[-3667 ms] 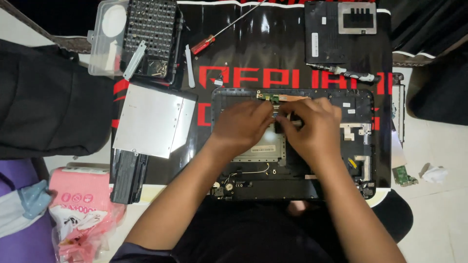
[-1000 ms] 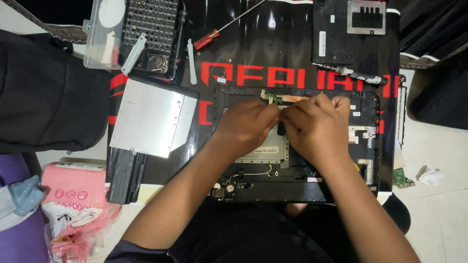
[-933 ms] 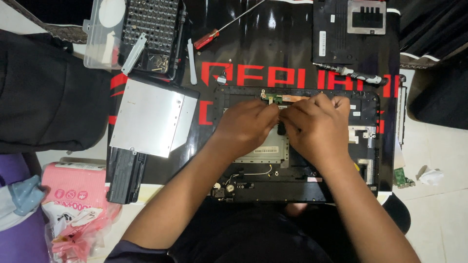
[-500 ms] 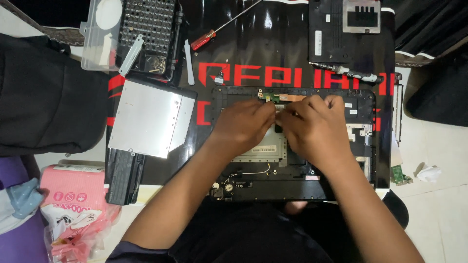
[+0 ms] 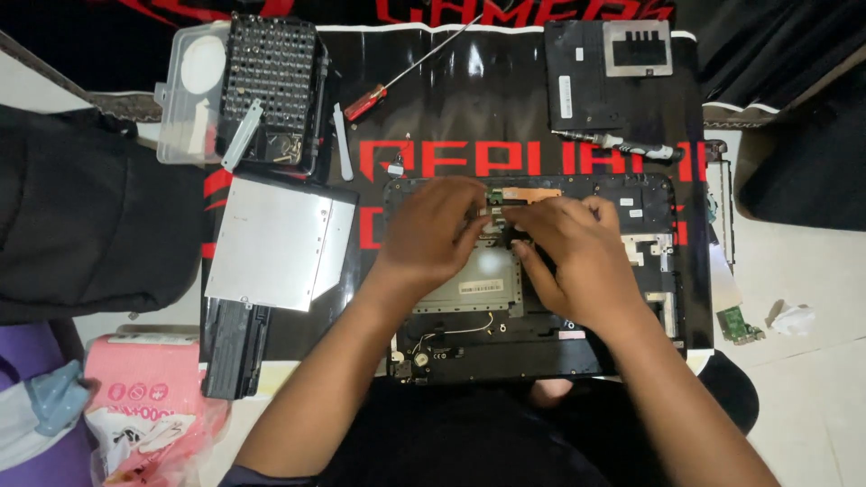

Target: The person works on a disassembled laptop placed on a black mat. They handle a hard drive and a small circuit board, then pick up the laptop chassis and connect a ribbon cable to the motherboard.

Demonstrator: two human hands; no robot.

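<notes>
In the middle of the frame lies an opened laptop chassis (image 5: pixel 631 271), black, its inner metal plate and cables bared, set on a black mat with large red lettering (image 5: pixel 451 108). Both hands meet over the upper middle of the chassis. The left hand (image 5: pixel 433 236) comes in from the lower left, fingers curled down, its fingertips pressed at a small green circuit piece with a copper-coloured strip (image 5: pixel 523 193) near the chassis' top edge; whether it pinches anything cannot be told, since the fingertips hide the spot. The right hand (image 5: pixel 577 257) comes in from the lower right, fingers bent and bunched just beside those of the left, touching the same area; its grip is likewise hidden. Left of the chassis, a flat silver optical drive (image 5: pixel 275 239) rests on the mat, and below it a black battery pack (image 5: pixel 230 347) stands partly under its corner. In the upper left sits a case of screwdriver bits (image 5: pixel 271 81) with its clear lid (image 5: pixel 189 90) folded open beside it. A red-handled screwdriver (image 5: pixel 370 101) lies slanted at top centre. In the upper right is a black cover panel (image 5: pixel 604 81), with a slim dark driver (image 5: pixel 622 144) just under it. A small green circuit board (image 5: pixel 738 325) lies on the pale floor at right. A black bag (image 5: pixel 81 216) fills the left side, and a pink packet (image 5: pixel 135 401) sits at the lower left.
</notes>
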